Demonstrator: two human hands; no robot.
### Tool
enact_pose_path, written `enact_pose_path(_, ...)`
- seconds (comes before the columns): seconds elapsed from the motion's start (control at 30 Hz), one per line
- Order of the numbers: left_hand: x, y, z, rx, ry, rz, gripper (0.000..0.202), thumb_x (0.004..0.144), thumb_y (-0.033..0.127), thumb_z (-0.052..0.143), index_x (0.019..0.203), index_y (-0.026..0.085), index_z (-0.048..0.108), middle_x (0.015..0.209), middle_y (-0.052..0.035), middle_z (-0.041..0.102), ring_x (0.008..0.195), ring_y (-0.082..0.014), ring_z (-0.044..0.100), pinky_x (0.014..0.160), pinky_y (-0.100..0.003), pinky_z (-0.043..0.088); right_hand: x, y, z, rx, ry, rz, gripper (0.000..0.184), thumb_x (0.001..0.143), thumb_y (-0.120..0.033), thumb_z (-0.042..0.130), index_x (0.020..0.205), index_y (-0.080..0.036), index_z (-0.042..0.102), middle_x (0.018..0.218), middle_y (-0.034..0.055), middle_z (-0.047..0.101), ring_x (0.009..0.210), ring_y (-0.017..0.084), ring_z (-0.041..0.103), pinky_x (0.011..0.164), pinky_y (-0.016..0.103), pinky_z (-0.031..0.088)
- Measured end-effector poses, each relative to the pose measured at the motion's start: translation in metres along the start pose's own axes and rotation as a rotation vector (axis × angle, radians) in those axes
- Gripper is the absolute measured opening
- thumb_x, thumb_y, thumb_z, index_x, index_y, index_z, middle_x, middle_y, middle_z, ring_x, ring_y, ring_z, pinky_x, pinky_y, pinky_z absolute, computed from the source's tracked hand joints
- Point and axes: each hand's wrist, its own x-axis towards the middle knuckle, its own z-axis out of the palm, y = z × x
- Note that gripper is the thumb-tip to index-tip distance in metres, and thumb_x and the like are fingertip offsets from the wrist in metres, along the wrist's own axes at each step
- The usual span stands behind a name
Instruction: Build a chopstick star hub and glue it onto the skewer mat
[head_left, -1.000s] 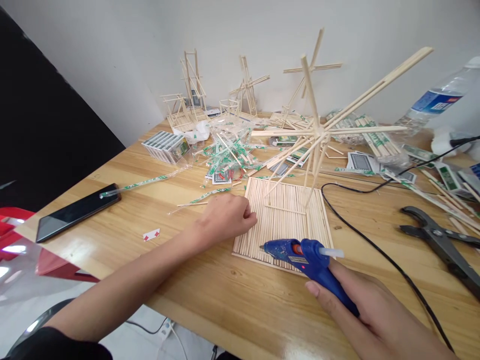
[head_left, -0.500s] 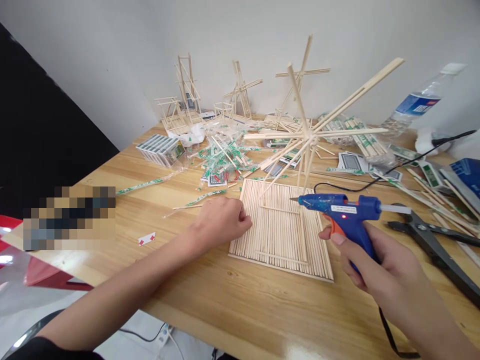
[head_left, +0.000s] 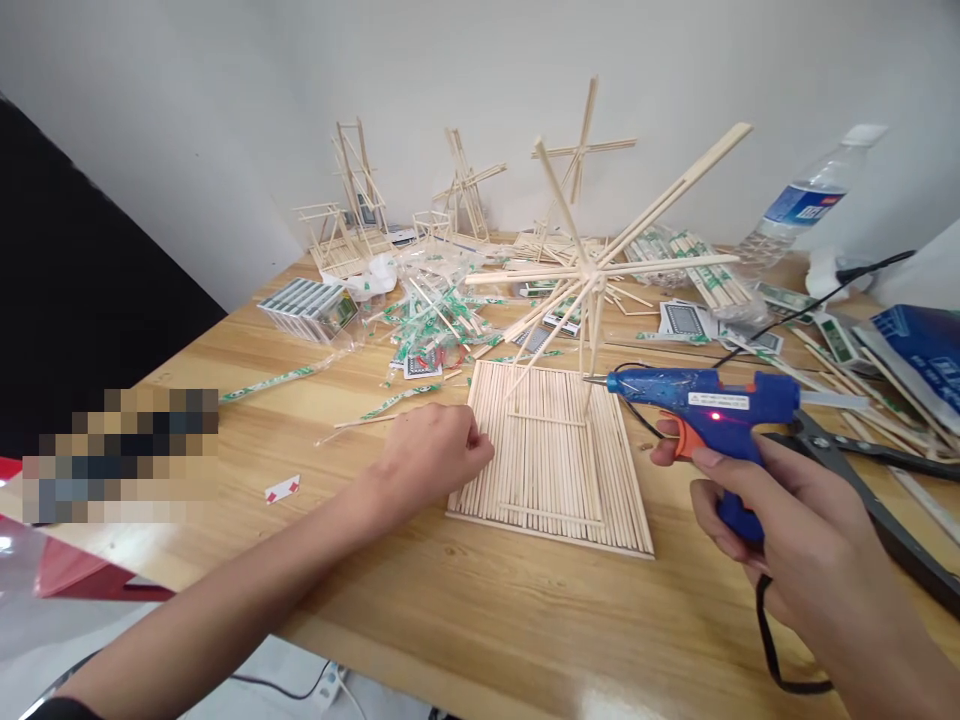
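Fig.: L hand [head_left: 431, 455] loosely curled, no visible grip, knuckles at 3 o'clock touching edge of flat pale wooden-stick panel [head_left: 547, 470] on light wood table [head_left: 465, 590]. R hand [head_left: 795, 530] wrapped round grip of blue plastic hot-glue gun [head_left: 697, 405], held just off panel's 2 o'clock, nozzle toward 9 o'clock. Radial pale stick frame [head_left: 592, 270] rises beyond panel at 12 o'clock.

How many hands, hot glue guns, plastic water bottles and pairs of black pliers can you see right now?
Hands: 2 (left hand, right hand)
Hot glue gun: 1
Plastic water bottle: 1
Black pliers: 1
Total: 5
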Motion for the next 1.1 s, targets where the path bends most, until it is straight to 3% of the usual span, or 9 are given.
enact_pose_path(0.27,0.008,0.002,-0.008,-0.301,-0.061,0.004,0.019,0.075,0.032,0.057,0.067,0.020,0.069,0.063,-0.0003,0.066,0.058,-0.0135,0.054,0.058,-0.027,0.035,0.007,-0.001,0.001,0.173,0.098,-0.030,0.028,0.066,-0.042,0.078,0.081,-0.022,0.065,0.064,-0.0004,0.064,0.031,0.009,0.035,0.028,0.026,0.015)
enact_pose_path(0.53,0.011,0.004,0.001,-0.568,0.018,0.001,0.019,0.075,0.033,0.057,0.068,0.018,0.066,0.052,0.0045,0.049,0.050,-0.0097,0.040,0.050,-0.025,0.029,-0.009,-0.014,0.007,0.078,-0.010,0.008,0.020,0.082,-0.041,0.068,0.086,-0.022,0.064,0.048,-0.0042,0.048,0.039,0.009,0.033,0.036,0.026,0.016)
enact_pose_path(1.1,0.011,0.010,0.008,-0.546,-0.009,-0.005,0.017,0.077,0.028,0.054,0.066,0.018,0.062,0.057,0.0030,0.051,0.055,-0.0110,0.046,0.052,-0.025,0.031,-0.014,-0.016,0.006,-0.011,-0.083,0.009,0.031,0.085,-0.052,0.062,0.095,-0.023,0.063,0.047,-0.0062,0.043,0.044,0.012,0.035,0.038,0.026,0.020)
